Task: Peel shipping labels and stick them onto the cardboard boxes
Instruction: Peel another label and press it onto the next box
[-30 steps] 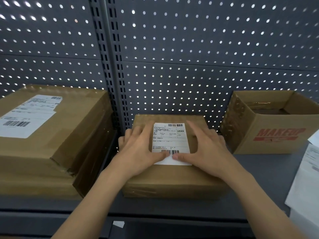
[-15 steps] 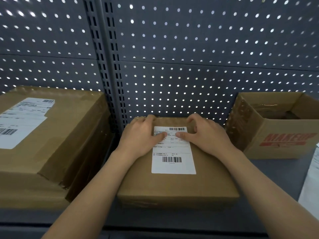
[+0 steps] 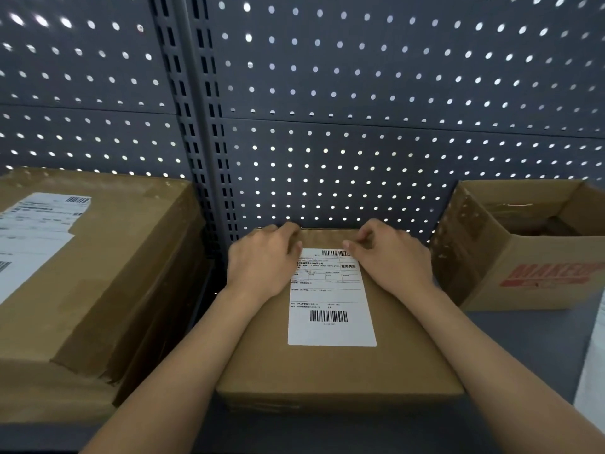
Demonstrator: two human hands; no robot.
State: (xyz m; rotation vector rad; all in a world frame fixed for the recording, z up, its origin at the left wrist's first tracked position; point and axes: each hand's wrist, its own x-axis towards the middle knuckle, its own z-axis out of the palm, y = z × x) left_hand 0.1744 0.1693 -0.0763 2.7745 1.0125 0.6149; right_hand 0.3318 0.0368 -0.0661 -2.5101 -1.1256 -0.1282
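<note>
Reaching forward over the near edge of the grey shelf point(image 3: 523, 339), my two bare forearms ran up either side of the closed cardboard box point(image 3: 327, 375) lying flat in front of me. A white sheet point(image 3: 592, 371) showed near me at the right border, cut off by the frame.

On top of the box lay the shipping label point(image 3: 330, 322), flat against the cardboard, with one barcode near its lower end and another along its top. My left hand point(image 3: 262, 263) rested on the box at the label's upper left corner. Its fingers point(image 3: 281, 231) were loosely bent toward the far edge, and the thumb tip touched the label's edge. My right hand point(image 3: 393, 260) sat at the upper right corner, knuckles raised, with the thumb tip on the label's corner. I could not tell whether the forefinger touched the paper too. Neither hand gripped anything.

To my left stood a larger taped box point(image 3: 108, 273), taller than mine, with its own label point(image 3: 29, 237) partly out of frame. To my right, apart from the middle box, stood an open box point(image 3: 523, 273) printed MAKEUP in red, its contents too dim to make out.

Behind everything rose the dark pegboard point(image 3: 360, 93), light shining through its holes, and a slotted upright post point(image 3: 196, 126).
</note>
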